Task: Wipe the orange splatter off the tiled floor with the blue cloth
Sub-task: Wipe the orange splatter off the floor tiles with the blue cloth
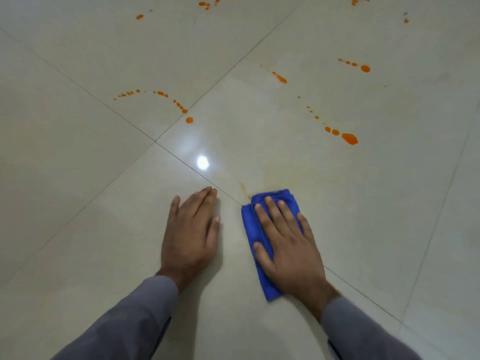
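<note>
A person in grey sleeves (124, 320) kneels low over a glossy tiled floor (78, 178), the right hand (288, 245) spread flat, fingers straight, pressing a folded blue cloth (250, 224) to the tile rather than clutching it; a flat palm looks chosen to spread weight across the whole pad. The left hand (189, 235) lies open on bare tile just left of the cloth, holding nothing and apparently propping the body's lean.

The cloth sits near the camera, right of centre, beside a grout line (181, 162) that crosses the tiles. A thin yellowish streak (244, 189) touches its far edge, with a faint yellow haze on the tile beyond, suggesting this patch is partly cleaned.

Most of the orange splatter (349, 138) remains: a trail of drops ending in a large blot far right of the cloth, an arc of beads (179, 106) far left, and more spots toward the far edge. The job appears barely begun, and the next strokes will likely need a forward reach.
</note>
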